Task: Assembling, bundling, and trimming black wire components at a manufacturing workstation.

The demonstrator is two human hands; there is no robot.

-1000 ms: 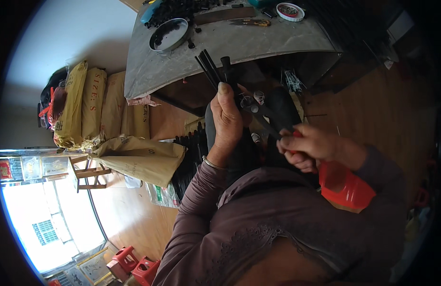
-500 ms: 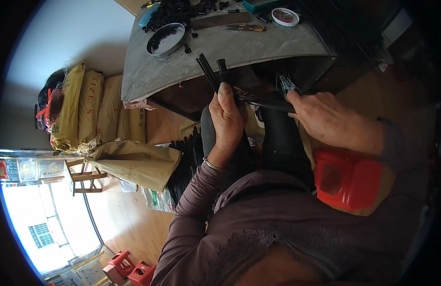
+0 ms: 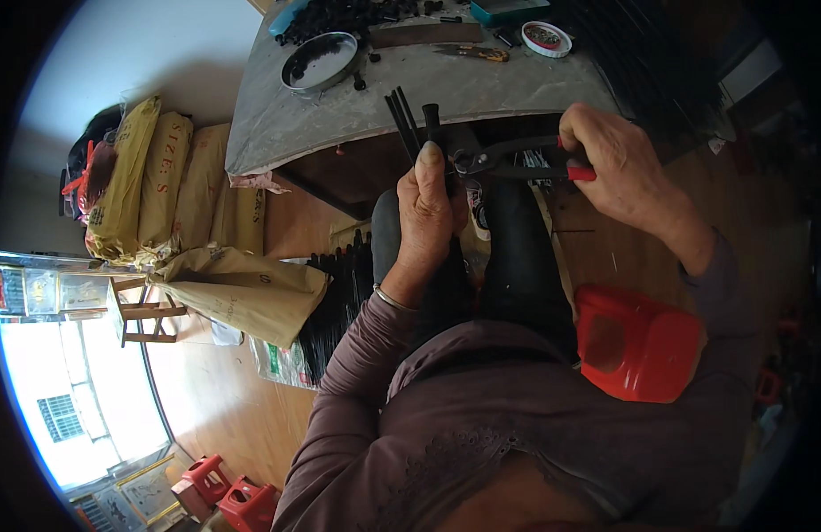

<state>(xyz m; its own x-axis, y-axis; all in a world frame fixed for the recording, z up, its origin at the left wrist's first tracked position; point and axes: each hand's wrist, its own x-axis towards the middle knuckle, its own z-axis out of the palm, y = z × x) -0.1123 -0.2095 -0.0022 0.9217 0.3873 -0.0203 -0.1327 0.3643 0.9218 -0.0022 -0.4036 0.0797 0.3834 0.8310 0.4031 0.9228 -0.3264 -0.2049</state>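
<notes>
My left hand [image 3: 425, 199] is closed with the thumb up, gripping several thin black rods [image 3: 401, 124] and a black piece with a flared end [image 3: 431, 115]. My right hand [image 3: 619, 160] is wrapped round the red-tipped handles of black pliers [image 3: 508, 158], which stand apart. The pivot of the pliers lies beside my left thumb. Their jaw tips are partly hidden by my left hand, so I cannot tell what they bite on. Thin silvery pieces [image 3: 536, 161] show behind the handles.
The grey table [image 3: 410, 89] ahead bears a round dish [image 3: 314, 90], small black parts [image 3: 330, 19], a yellow-handled tool [image 3: 486, 54] and a white lid-like dish [image 3: 565, 44]. A red stool [image 3: 645, 355] stands right; sacks [image 3: 166, 177] and black rods [image 3: 335, 306] are left.
My right hand has moved up and right, and the handles of the pliers have spread apart. My left hand still holds the rods and the flared piece, nearly in place.
</notes>
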